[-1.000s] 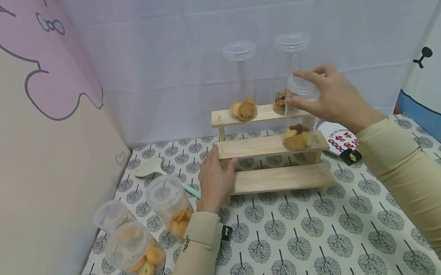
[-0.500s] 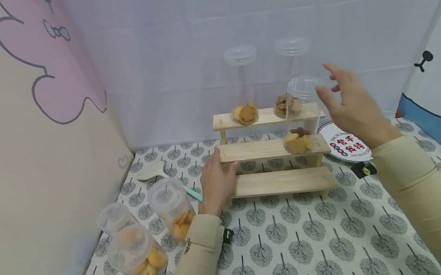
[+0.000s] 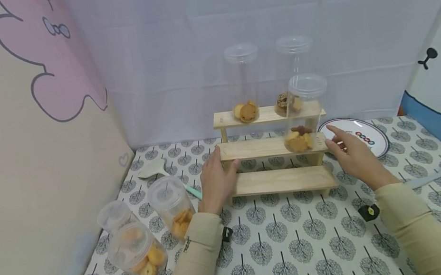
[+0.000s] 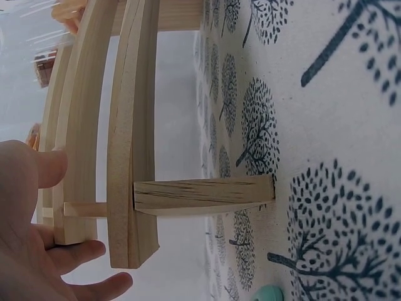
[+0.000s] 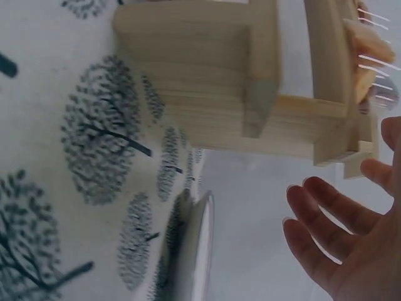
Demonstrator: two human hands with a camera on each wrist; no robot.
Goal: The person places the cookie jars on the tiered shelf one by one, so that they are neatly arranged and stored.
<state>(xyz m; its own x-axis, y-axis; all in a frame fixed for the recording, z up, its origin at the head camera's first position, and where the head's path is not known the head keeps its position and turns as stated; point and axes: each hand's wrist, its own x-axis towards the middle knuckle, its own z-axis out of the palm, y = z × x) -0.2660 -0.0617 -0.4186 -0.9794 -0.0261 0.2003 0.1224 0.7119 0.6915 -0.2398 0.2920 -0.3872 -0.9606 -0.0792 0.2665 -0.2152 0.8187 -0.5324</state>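
The wooden stand [image 3: 279,181] sits between the hands. At nine o'clock the left hand [image 3: 215,181] grips the end of its middle shelf [image 3: 248,149]; at three, the right hand [image 3: 355,154] is empty, fingers loose, close by, though I can't quite tell whether it touches. A cookie jar [image 3: 307,113] stands upright at one o'clock. I'd move both ends evenly, lest it topple.

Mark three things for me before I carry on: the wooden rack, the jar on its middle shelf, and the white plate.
Wooden rack [image 3: 254,148]: head view, bare board of its middle shelf.
Jar [image 3: 303,114]: head view, clear wall above the cookies.
White plate [image 3: 361,127]: head view, upper face.
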